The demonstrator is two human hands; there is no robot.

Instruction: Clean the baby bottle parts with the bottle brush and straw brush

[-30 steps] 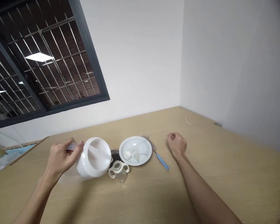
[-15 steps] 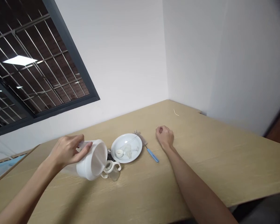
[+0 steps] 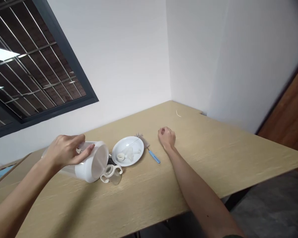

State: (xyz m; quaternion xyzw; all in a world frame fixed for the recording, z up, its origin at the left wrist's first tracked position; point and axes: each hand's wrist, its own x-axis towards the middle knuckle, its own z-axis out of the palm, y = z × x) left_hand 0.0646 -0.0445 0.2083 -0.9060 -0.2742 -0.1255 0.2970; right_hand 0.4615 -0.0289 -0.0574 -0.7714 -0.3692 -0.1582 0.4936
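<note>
My left hand (image 3: pixel 66 151) grips a large clear plastic jug with a white lid (image 3: pixel 90 163), tipped far over so the lid faces a small clear baby bottle with white handles (image 3: pixel 111 174) on the wooden table (image 3: pixel 213 155). Right of the bottle lies a white plate (image 3: pixel 135 143) with small bottle parts on it. A blue-handled bottle brush (image 3: pixel 151 152) lies beside the plate. My right hand (image 3: pixel 167 137) rests on the table as a loose fist, a little right of the brush, holding nothing that I can see.
A dark round object (image 3: pixel 111 160) peeks out between jug and plate. A small pale strip (image 3: pixel 178 113) lies near the table's far corner. White walls close in behind and at right; a barred window (image 3: pixel 27 72) is at upper left. The table's front edge runs at lower right.
The jug has tipped further over toward the baby bottle in my left hand. The view has swung right, so everything sits further left; my right fist stays in place.
</note>
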